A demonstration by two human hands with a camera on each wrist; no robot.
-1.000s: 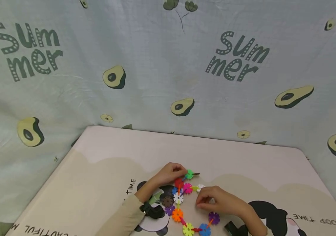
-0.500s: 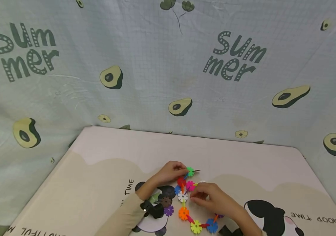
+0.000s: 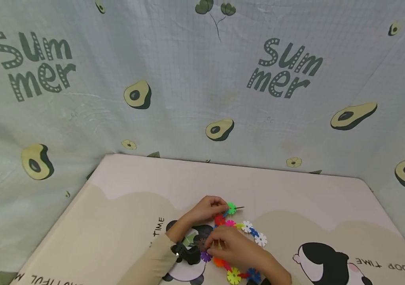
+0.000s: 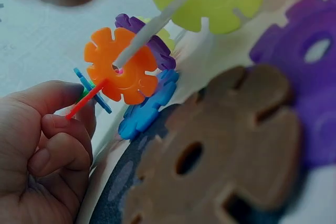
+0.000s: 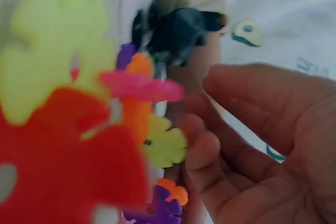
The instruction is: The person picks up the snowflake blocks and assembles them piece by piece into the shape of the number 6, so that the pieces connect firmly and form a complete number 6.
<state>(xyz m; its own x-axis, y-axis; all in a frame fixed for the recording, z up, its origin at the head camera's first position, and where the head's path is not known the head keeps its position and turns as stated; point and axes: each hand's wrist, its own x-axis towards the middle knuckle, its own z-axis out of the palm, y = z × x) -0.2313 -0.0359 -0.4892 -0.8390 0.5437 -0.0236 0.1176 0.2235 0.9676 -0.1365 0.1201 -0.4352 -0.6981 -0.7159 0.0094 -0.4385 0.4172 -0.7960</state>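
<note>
Slotted plastic snowflake discs of many colours are joined edge to edge in a chain. At its far end my left hand (image 3: 207, 209) pinches the chain beside the green disc (image 3: 231, 208); in the left wrist view thumb and fingers grip the blue disc (image 4: 92, 91), with a red one (image 4: 86, 99) seen edge-on. Over the chain's middle hovers my right hand (image 3: 236, 247), hiding part of it. The right wrist view shows its thumb and fingertips apart, holding nothing. Beneath its fingers lie a brown disc (image 3: 200, 238) and a purple disc (image 3: 206, 256).
White discs (image 3: 261, 239) curve off to the right of the chain, and a yellow disc (image 3: 233, 276) lies at its near side. A printed table mat (image 3: 135, 174) covers the surface. Behind stands an avocado-patterned cloth (image 3: 174, 79). A black wrist camera (image 3: 188, 253) sits on the left wrist.
My right hand has moved left across the chain, from the white discs to the brown and purple ones. My left hand keeps its pinch in nearly the same place.
</note>
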